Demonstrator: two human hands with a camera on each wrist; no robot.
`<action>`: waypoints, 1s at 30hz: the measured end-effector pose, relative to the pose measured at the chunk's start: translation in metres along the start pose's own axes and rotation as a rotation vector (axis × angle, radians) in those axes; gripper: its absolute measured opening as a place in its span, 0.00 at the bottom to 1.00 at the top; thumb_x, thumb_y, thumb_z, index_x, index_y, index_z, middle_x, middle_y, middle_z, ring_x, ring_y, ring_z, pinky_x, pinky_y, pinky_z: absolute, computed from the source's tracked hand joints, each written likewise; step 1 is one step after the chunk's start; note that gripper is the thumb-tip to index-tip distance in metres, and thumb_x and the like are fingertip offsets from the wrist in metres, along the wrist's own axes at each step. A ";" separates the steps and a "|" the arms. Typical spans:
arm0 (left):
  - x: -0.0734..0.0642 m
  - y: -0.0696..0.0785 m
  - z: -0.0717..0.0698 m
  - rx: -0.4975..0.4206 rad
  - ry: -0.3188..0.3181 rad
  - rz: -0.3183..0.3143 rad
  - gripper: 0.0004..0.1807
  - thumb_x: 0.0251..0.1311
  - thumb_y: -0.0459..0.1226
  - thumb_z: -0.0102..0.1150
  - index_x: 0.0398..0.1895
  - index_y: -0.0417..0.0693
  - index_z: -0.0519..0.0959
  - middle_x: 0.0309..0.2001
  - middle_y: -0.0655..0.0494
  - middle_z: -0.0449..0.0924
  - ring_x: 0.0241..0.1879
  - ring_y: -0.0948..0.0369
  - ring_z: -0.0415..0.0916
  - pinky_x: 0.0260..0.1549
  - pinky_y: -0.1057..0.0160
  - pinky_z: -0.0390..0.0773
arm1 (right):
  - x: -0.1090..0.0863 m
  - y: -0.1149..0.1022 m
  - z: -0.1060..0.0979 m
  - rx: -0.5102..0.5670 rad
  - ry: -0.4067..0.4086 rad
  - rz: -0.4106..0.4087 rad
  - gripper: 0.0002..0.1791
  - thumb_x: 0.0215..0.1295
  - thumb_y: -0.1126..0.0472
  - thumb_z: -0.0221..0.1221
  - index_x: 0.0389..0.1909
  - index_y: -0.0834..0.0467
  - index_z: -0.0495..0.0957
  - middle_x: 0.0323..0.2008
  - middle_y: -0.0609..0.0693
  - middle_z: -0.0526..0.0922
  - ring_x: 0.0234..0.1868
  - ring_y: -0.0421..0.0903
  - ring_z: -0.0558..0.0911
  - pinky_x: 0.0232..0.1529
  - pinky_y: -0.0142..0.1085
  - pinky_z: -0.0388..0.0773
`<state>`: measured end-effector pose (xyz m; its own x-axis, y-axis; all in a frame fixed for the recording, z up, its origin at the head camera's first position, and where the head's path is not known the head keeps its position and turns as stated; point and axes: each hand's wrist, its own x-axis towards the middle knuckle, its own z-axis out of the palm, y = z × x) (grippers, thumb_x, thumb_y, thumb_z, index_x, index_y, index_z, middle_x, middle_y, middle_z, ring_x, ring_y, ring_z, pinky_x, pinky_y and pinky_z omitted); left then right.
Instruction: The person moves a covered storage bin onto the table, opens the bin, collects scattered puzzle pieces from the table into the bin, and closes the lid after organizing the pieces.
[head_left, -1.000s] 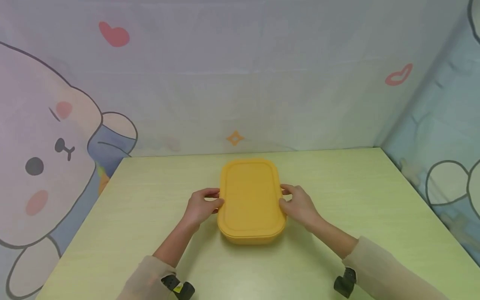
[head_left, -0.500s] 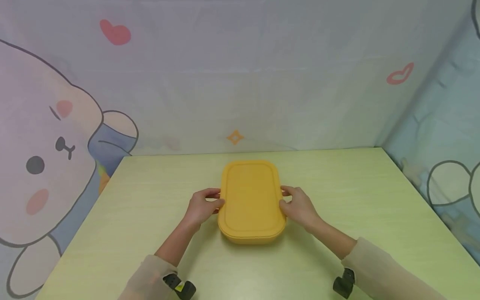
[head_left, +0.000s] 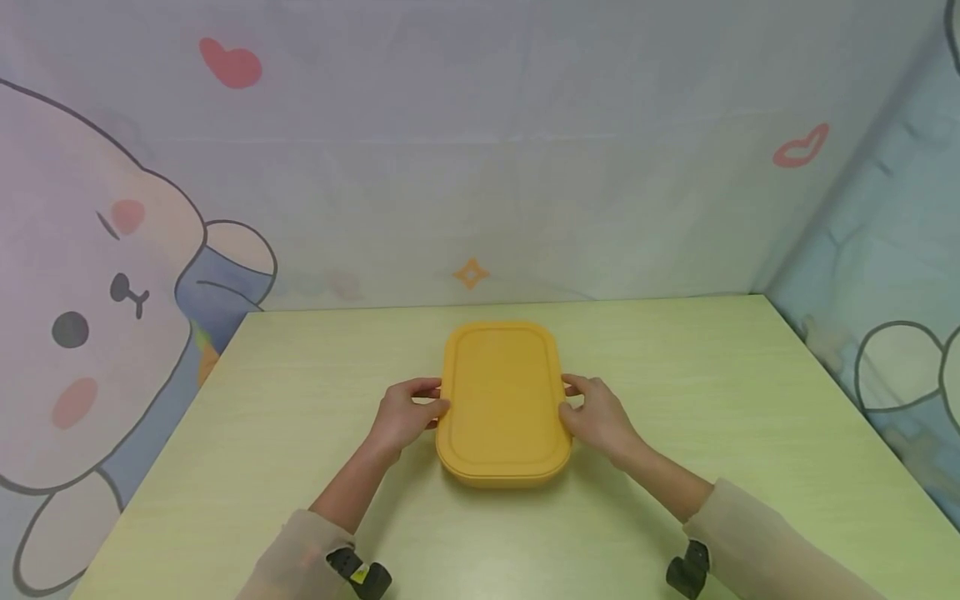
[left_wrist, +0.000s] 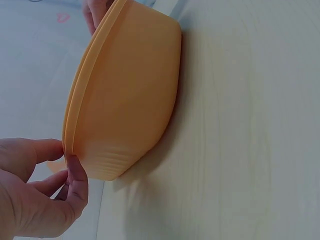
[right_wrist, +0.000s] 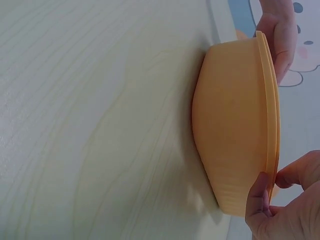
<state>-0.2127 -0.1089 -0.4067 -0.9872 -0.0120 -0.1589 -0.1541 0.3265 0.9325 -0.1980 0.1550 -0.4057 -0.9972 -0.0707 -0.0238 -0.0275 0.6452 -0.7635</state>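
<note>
A yellow rectangular lidded box (head_left: 502, 396) with rounded corners stands at the middle of the table, its lid on. My left hand (head_left: 402, 414) pinches the lid's rim on the left side, thumb on top and fingers below the edge. On the opposite side my right hand (head_left: 597, 414) pinches the rim the same way. In the left wrist view, the thumb and fingertips of the left hand (left_wrist: 45, 195) meet at the rim of the box (left_wrist: 130, 75). The right wrist view shows the right hand (right_wrist: 292, 205) gripping the box's rim (right_wrist: 272, 115). What the box contains is hidden.
The pale yellow-green table (head_left: 300, 367) reaches back to a printed cloth (head_left: 510, 167) with hearts and a cartoon animal (head_left: 90, 275). A second printed cloth (head_left: 885, 242) hangs along the right side. Dark cameras (head_left: 358, 573) sit at both wrists.
In the head view, the far edge of the lid has shifted slightly toward me. Both hands keep their hold on the rim.
</note>
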 end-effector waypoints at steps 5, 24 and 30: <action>0.002 -0.002 -0.001 0.041 -0.003 0.029 0.22 0.53 0.32 0.60 0.54 0.40 0.75 0.44 0.46 0.75 0.31 0.61 0.76 0.32 0.64 0.82 | -0.001 0.001 0.000 -0.029 0.000 -0.024 0.28 0.56 0.64 0.50 0.61 0.66 0.66 0.47 0.61 0.73 0.34 0.45 0.79 0.30 0.31 0.76; -0.018 -0.004 -0.011 0.581 0.004 0.469 0.18 0.53 0.40 0.62 0.48 0.44 0.78 0.54 0.52 0.73 0.44 0.54 0.77 0.38 0.58 0.78 | -0.010 0.011 -0.002 -0.346 0.094 -0.437 0.23 0.56 0.61 0.59 0.53 0.67 0.73 0.55 0.59 0.73 0.53 0.58 0.73 0.51 0.50 0.73; -0.028 -0.008 -0.021 0.721 -0.099 0.605 0.23 0.54 0.44 0.61 0.52 0.45 0.76 0.60 0.54 0.69 0.57 0.52 0.67 0.51 0.52 0.72 | -0.014 0.012 -0.008 -0.357 -0.024 -0.459 0.30 0.57 0.57 0.60 0.58 0.68 0.69 0.61 0.60 0.69 0.58 0.60 0.69 0.56 0.51 0.68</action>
<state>-0.1848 -0.1306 -0.4027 -0.8783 0.4201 0.2284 0.4780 0.7568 0.4458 -0.1847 0.1703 -0.4093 -0.8758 -0.4186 0.2404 -0.4827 0.7604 -0.4345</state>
